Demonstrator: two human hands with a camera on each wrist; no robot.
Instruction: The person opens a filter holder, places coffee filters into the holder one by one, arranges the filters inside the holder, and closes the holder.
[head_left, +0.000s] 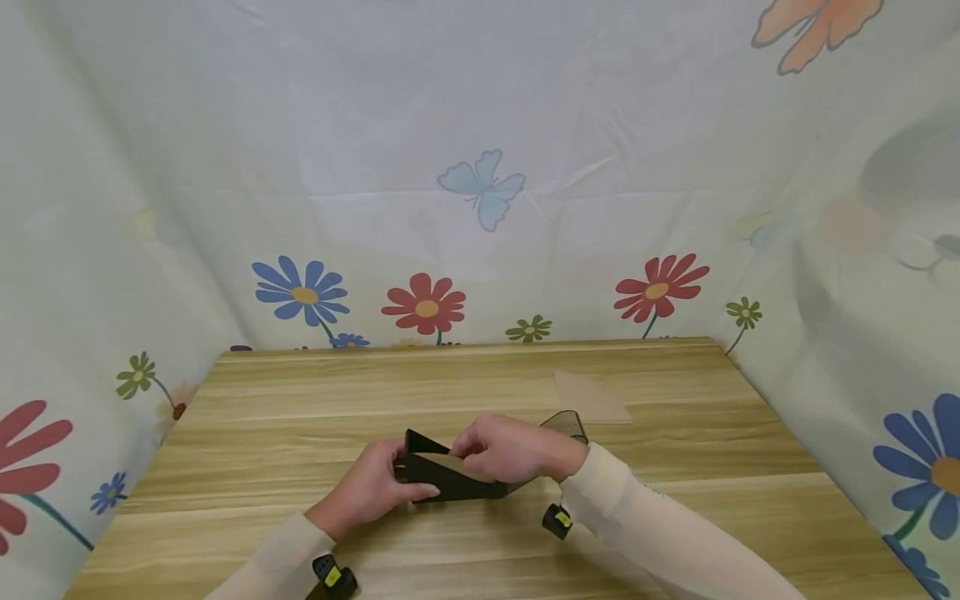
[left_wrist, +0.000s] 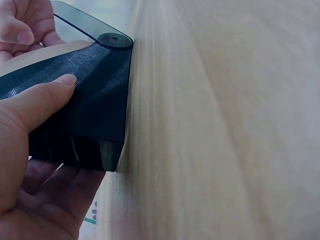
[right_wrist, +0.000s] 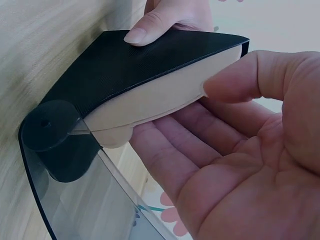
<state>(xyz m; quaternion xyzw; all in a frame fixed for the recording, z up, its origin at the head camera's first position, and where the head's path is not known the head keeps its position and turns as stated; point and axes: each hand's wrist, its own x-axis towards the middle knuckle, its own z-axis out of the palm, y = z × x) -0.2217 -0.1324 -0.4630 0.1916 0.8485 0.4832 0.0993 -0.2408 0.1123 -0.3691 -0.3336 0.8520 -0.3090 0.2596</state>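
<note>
My left hand [head_left: 371, 487] grips a black box [head_left: 453, 485] with a fan-like outline, thumb flat on its near face and fingers behind. A clear smoky lid [right_wrist: 95, 195] is swung open on a round hinge at the box's right end. Tan paper filters [right_wrist: 170, 92] with a curved top edge stand in the box. The right hand [head_left: 510, 450] reaches in from above and pinches the papers, thumb at their edge and fingers behind them. In the left wrist view, the box [left_wrist: 95, 100] has its lower edge close over the table.
A loose tan sheet [head_left: 592, 398] lies on the wooden table [head_left: 315, 417], beyond and right of the box. White curtains [head_left: 337, 167] printed with flowers and butterflies enclose the table at the back and sides.
</note>
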